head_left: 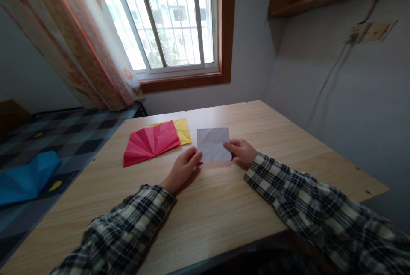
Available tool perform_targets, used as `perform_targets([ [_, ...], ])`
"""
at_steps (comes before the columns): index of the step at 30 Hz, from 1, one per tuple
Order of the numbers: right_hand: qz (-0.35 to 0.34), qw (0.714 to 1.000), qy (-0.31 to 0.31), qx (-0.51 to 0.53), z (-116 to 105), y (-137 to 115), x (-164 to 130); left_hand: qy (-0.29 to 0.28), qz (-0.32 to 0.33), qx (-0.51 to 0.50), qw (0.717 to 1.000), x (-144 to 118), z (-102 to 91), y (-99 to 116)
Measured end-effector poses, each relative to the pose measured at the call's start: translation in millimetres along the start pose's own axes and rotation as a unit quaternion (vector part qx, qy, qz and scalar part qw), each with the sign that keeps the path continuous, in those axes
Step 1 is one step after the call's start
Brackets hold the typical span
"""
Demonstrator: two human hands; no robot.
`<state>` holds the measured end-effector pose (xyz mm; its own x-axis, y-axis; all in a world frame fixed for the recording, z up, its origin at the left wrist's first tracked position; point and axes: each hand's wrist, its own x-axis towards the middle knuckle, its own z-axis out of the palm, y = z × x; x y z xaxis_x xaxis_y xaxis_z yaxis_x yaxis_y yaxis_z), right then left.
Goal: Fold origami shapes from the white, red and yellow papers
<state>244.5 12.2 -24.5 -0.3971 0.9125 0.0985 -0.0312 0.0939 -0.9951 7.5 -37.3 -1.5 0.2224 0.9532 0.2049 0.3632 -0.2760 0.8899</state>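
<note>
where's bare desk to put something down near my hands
Bare desk lies right of the white paper, out to the wall-side edge, and along the near edge between the sleeves. It is crowded left of the paper: red fan over yellow sheet. Left hand and right hand hold the paper.

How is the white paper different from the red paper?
The white paper is a plain square with faint creases; the red paper is pleated into a fan. The left hand and right hand hold the white paper; nothing touches the red paper. Both lie on the table.
</note>
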Motion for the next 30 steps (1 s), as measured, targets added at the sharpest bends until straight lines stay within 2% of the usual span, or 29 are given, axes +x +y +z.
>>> perform_targets([
  [7, 0.007, 1.000, 0.002, 0.009, -1.3, -1.4, 0.9, -0.030, 0.007, 0.052, 0.998, -0.1, -1.7, -2.2],
  [15, 0.026, 0.998, 0.041, 0.031, 1.8, -4.2, -0.6, -0.002, 0.001, 0.032, 0.999, -0.4, -0.5, -6.4],
  [30, 0.005, 0.996, 0.009, 0.088, 0.6, -3.9, 0.7, 0.013, 0.008, 0.036, 0.999, 1.1, -2.6, -8.0],
])
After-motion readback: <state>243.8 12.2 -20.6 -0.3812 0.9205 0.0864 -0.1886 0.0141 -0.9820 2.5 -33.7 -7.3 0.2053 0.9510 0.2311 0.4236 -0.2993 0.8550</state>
